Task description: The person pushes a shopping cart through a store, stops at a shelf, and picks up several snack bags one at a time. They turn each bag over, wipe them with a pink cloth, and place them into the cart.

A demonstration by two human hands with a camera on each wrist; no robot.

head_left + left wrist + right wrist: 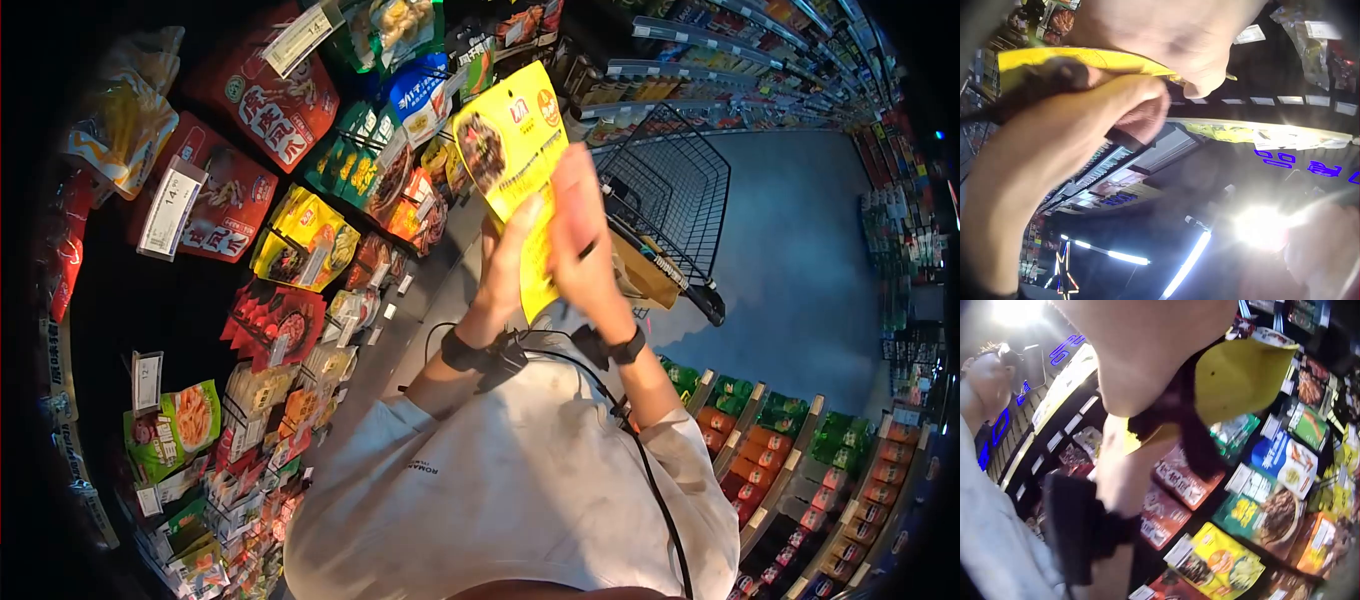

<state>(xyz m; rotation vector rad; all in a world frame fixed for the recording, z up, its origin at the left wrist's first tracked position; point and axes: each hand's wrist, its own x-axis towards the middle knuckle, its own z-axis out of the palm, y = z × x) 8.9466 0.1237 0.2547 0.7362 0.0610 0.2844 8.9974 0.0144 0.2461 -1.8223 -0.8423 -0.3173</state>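
A yellow food packet [538, 190] stands tilted in front of the person's body in the head view. The left hand [508, 262] grips its lower left side, thumb across the printed front. Against its right edge, the right hand [585, 240] points its extended, blurred fingers upward. In the left wrist view, the packet [1110, 59] lies between the near left hand [1160, 31] and the right hand [1104, 109]. The right wrist view has the packet's plain yellow face [1241, 378] beyond the right hand [1147, 350], which hides part of it.
Hanging packets, including a similar yellow one [305, 240], fill the shelf display at left. A black wire cart [680, 180] stands beyond the right hand. Bottles [760, 450] line shelves at lower right. A black cable [650, 480] runs down the shirt.
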